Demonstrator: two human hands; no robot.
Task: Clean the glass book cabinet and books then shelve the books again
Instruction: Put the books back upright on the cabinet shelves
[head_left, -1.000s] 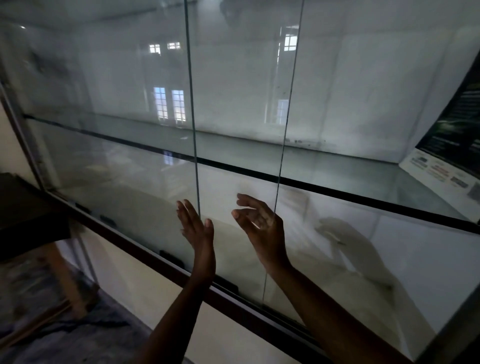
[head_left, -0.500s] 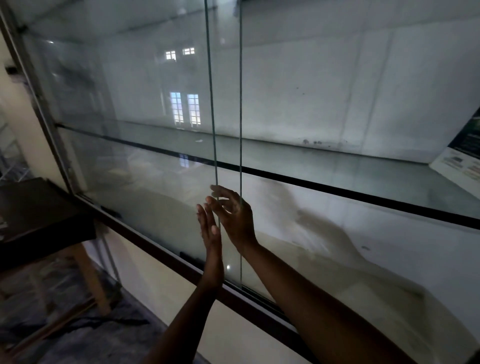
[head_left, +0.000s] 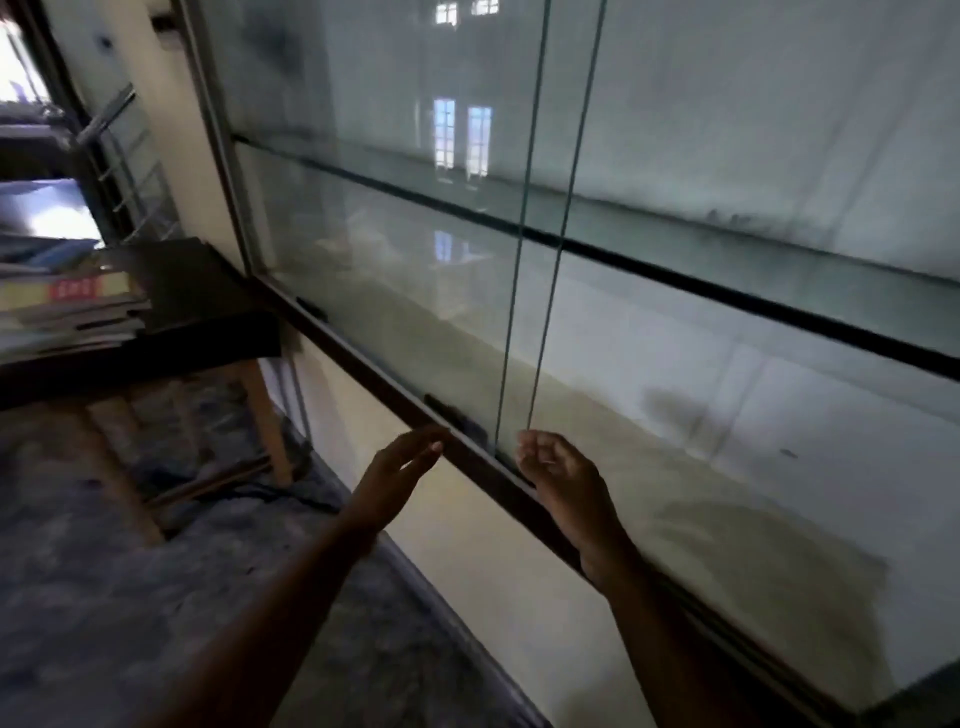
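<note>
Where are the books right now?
In the head view the books lie stacked at the far left, on the dark table that stands beside the left end of the cabinet.

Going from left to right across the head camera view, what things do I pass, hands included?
stack of books → dark table → left hand → right hand
</note>
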